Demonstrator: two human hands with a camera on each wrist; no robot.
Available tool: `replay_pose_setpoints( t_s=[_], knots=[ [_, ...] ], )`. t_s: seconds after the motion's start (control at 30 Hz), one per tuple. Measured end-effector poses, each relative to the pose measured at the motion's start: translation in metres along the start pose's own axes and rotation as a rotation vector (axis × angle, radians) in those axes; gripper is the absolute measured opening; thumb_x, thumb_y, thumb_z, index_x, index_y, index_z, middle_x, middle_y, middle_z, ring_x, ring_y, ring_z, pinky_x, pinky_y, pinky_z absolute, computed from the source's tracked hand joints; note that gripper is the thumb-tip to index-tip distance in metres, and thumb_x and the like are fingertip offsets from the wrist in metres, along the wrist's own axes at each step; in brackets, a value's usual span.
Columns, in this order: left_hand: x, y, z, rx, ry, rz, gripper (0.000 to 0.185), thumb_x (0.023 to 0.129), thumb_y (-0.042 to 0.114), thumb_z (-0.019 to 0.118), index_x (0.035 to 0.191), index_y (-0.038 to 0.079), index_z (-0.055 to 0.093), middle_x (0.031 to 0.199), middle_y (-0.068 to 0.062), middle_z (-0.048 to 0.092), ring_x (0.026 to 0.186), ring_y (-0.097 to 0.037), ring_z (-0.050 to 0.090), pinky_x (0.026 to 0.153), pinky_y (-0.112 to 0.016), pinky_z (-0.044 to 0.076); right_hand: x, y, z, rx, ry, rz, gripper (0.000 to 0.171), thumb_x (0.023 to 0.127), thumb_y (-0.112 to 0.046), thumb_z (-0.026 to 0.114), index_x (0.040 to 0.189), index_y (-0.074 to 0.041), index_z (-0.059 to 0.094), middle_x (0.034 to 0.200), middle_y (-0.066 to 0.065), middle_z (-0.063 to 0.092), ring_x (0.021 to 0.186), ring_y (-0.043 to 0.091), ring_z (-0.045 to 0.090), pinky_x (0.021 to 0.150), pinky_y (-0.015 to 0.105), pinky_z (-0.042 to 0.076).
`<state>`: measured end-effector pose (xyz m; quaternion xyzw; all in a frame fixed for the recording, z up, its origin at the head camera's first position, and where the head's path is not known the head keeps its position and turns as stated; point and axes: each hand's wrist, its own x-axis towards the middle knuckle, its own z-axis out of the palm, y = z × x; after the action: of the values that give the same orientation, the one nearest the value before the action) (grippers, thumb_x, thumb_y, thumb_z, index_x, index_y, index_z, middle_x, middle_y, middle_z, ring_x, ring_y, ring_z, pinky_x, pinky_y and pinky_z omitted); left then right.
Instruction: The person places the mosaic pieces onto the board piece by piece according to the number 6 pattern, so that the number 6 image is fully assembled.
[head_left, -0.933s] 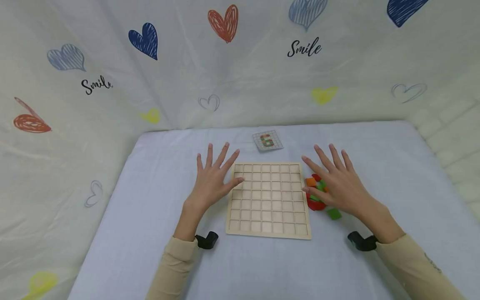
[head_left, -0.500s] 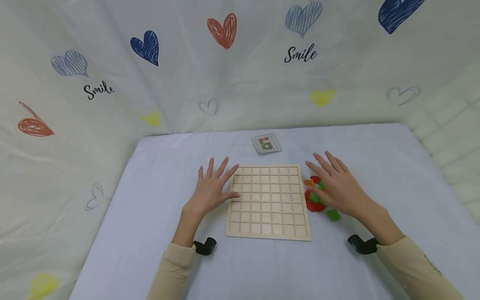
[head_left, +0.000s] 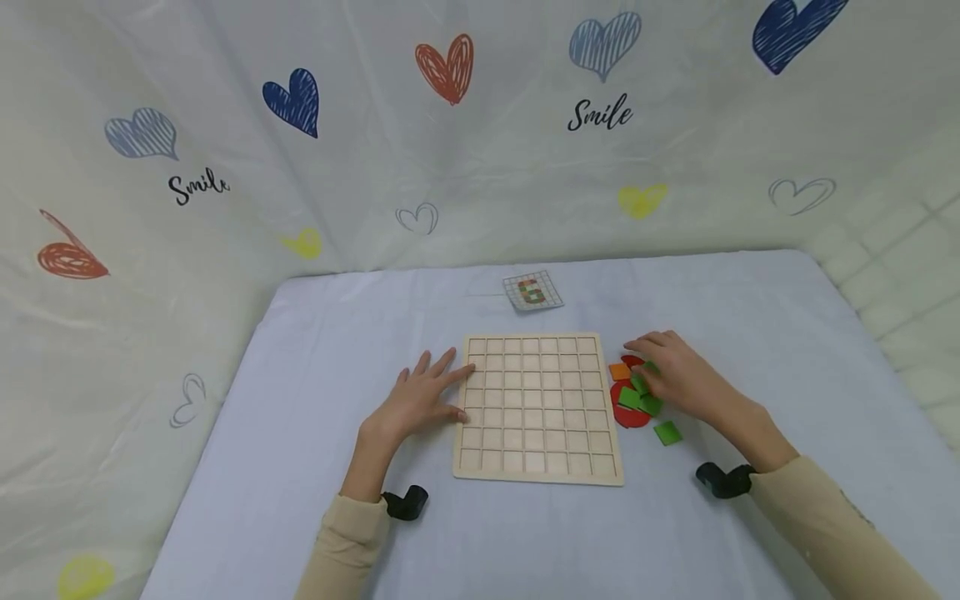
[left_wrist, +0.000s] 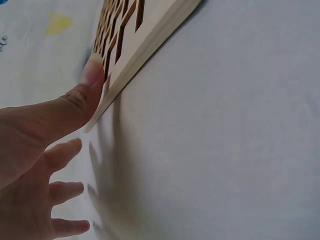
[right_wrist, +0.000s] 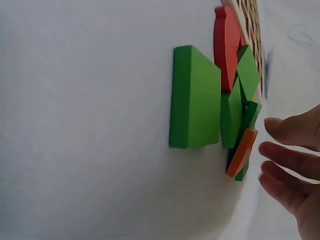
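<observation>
A pale wooden grid board (head_left: 538,408) lies on the white cloth between the hands. My left hand (head_left: 416,404) is at its left edge with fingers spread; in the left wrist view the thumb (left_wrist: 87,92) reaches the board's rim. My right hand (head_left: 686,379) is over a small pile right of the board, partly hiding it. In the right wrist view its fingertips are slightly apart, with nothing seen between them, close to an orange tile (right_wrist: 243,152). The pile holds several green tiles (head_left: 630,398) and red pieces (head_left: 632,417). One green tile (head_left: 667,433) lies apart, nearer the person.
Behind the board lies a small gridded card (head_left: 532,292) with a coloured figure 6. A cloth backdrop (head_left: 495,158) printed with hearts and words rises at the table's back. Black wrist cameras jut inward from both wrists.
Both hands have lowered towards the table. The left hand has come to the board's left edge, and the right hand's fingers have bent and drawn closer together over the pile.
</observation>
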<state>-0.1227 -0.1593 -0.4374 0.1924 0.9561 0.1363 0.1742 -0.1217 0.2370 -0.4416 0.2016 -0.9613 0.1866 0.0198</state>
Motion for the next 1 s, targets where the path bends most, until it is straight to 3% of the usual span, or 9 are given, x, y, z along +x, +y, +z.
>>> replay_pose_setpoints(
  t_s=[0.47, 0.67, 1.0],
  knots=[
    [-0.001, -0.01, 0.002, -0.044, -0.021, 0.014, 0.095, 0.07, 0.049, 0.079, 0.151, 0.036, 0.032, 0.164, 0.0, 0.018, 0.152, -0.036, 0.007, 0.118, -0.063, 0.012, 0.009, 0.004, 0.008, 0.022, -0.071, 0.04, 0.022, 0.086, -0.002, 0.07, 0.107, 0.002, 0.07, 0.105, 0.016, 0.061, 0.095, 0.028, 0.055, 0.084, 0.045, 0.055],
    [-0.001, -0.011, 0.002, -0.023, -0.012, 0.021, 0.096, 0.069, 0.051, 0.078, 0.151, 0.036, 0.032, 0.164, -0.001, 0.017, 0.151, -0.037, 0.006, 0.118, -0.064, 0.012, 0.012, 0.006, 0.008, 0.033, -0.073, 0.046, 0.021, 0.085, -0.001, 0.07, 0.105, 0.003, 0.068, 0.104, 0.016, 0.061, 0.094, 0.027, 0.056, 0.084, 0.046, 0.055],
    [0.0, -0.013, 0.004, -0.012, -0.009, 0.018, 0.098, 0.067, 0.054, 0.078, 0.151, 0.037, 0.032, 0.164, -0.001, 0.017, 0.151, -0.039, 0.008, 0.117, -0.064, 0.014, 0.018, 0.007, 0.007, 0.125, -0.108, 0.129, 0.025, 0.082, -0.003, 0.074, 0.105, 0.001, 0.062, 0.1, 0.015, 0.064, 0.088, 0.025, 0.059, 0.081, 0.044, 0.057]
  ],
)
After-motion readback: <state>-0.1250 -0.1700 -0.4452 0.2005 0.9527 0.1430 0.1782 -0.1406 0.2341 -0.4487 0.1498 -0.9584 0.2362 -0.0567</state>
